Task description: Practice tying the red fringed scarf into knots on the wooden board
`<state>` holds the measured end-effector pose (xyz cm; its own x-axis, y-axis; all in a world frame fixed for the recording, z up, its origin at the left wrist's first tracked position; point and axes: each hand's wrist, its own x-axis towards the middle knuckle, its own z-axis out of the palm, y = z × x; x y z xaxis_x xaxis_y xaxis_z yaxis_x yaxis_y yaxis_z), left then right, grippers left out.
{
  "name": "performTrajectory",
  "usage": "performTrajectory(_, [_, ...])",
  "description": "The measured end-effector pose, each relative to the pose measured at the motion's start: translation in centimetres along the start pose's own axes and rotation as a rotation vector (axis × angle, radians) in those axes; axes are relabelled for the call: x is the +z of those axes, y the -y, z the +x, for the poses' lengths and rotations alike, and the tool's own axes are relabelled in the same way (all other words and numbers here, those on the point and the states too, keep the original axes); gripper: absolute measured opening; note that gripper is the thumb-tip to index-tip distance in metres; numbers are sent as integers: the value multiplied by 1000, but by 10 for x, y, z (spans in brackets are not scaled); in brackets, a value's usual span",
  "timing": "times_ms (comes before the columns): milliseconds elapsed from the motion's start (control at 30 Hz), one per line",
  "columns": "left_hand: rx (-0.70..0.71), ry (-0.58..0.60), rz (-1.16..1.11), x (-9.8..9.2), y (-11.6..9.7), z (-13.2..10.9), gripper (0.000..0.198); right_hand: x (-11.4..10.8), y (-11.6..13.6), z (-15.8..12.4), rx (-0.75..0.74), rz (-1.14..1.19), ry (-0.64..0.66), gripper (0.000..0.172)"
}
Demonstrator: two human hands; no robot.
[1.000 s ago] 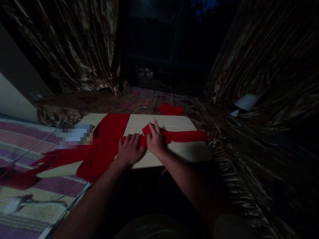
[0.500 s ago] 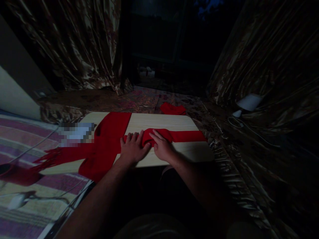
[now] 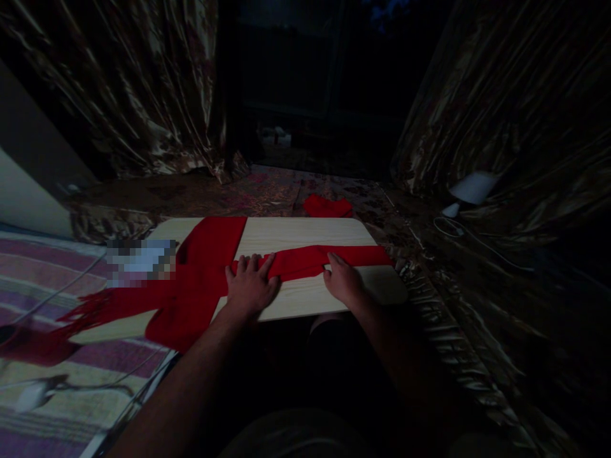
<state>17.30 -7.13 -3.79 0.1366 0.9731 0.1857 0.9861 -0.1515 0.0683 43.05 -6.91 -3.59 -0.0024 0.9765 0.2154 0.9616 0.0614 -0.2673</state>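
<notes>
A red scarf with a fringed end lies across a pale wooden board, one strip running to the right and a wider part crossing on the left. My left hand rests flat on the strip, fingers spread, pressing near where it meets the wider part. Farther right, my right hand has the strip's near edge between thumb and fingers. Between the two hands the cloth is fairly flat, with a shallow crease along it.
Another piece of red cloth lies just past the board's far edge. To the left is a striped cover with cables and a white plug. A white lamp with a cord stands at right. Patterned curtains hang behind.
My right hand has slid to the right along the scarf, and the bunched part between my hands has flattened out. The left hand stays nearly in place on the cloth.
</notes>
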Motion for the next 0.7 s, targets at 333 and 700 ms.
performTrajectory(333, [0, -44, -14, 2, -1, -1, 71, -1, -33, -6, 44, -71, -160, 55])
performTrajectory(700, [2, -31, -2, 0, -2, -1, 71, -21, -25, -14, 94, -240, -47, 40])
